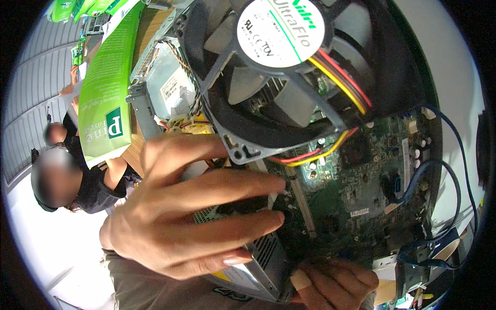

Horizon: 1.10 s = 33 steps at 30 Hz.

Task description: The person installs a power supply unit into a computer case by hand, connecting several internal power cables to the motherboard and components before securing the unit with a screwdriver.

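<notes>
Standing upright at upper left beside the chassis: tall green carton (106,98) with a white panel on its lower face and pale lettering along its length. More green packets (77,8) stacked at the far top-left corner. Round white label (280,30) with green and black print fixed on the hub of the black cooling fan (289,77), which fills the upper centre of the view. Small white sticker (173,89) on the grey metal drive cage (165,77) left of the fan.

Brown wooden tabletop (135,150) visible in a narrow strip between carton and chassis. Pale floor at lower left; grey slatted wall (36,77) at far left. Another person in dark clothing (88,181) bent low at left, beyond the table edge.

Open computer case lying flat, centre to right: green motherboard (361,191) exposed, thickly set with components and slots. Red, yellow and black fan leads (336,77) running from the hub down to the board. Blue cable (444,170) looping along the right edge. Silver perforated power supply box (258,263) at lower centre.

Left hand (181,217) spread wide, fingers extended flat over the power supply and reaching onto the board below the fan frame; holding nothing. Right hand (336,284) at the bottom edge, fingers curled against the lower corner of the case; whether gripping anything cannot be told.
</notes>
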{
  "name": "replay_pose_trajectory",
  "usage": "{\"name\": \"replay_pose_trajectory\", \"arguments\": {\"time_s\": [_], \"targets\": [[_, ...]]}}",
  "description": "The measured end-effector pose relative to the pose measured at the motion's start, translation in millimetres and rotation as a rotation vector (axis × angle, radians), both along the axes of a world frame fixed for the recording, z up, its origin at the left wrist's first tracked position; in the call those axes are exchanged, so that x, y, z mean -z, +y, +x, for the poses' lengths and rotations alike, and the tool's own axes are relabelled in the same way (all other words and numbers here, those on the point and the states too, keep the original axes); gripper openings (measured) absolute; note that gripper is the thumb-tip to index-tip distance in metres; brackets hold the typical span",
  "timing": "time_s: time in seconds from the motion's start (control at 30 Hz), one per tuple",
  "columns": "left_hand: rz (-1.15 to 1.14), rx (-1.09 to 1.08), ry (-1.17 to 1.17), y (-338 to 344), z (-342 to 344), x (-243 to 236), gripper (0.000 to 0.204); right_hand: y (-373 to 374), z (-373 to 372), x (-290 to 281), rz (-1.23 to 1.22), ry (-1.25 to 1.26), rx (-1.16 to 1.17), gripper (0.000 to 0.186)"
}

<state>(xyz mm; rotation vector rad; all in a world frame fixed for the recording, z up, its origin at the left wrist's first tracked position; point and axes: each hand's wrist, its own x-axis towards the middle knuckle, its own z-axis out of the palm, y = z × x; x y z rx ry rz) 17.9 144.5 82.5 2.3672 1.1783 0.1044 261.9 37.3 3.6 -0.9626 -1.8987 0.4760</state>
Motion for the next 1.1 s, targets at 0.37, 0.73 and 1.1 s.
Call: {"name": "replay_pose_trajectory", "arguments": {"time_s": [0.37, 0.73, 1.1], "targets": [[0.024, 0.044, -0.073, -7.8, 8.3, 10.7, 0.056, -4.0, -0.5, 3.1, -0.005, 0.029, 0.064, 0.028], [0.396, 0.080, 0.009, -27.7, -7.9, 17.2, 0.052, 0.0, -2.4, 15.7, 0.068, -0.020, 0.029, 0.031], [0.183, 0.004, -0.108, -39.3, -10.4, 14.1, 0.042, -6.6, -11.6, 9.4, 0.018, 0.015, 0.153, 0.034]]}}
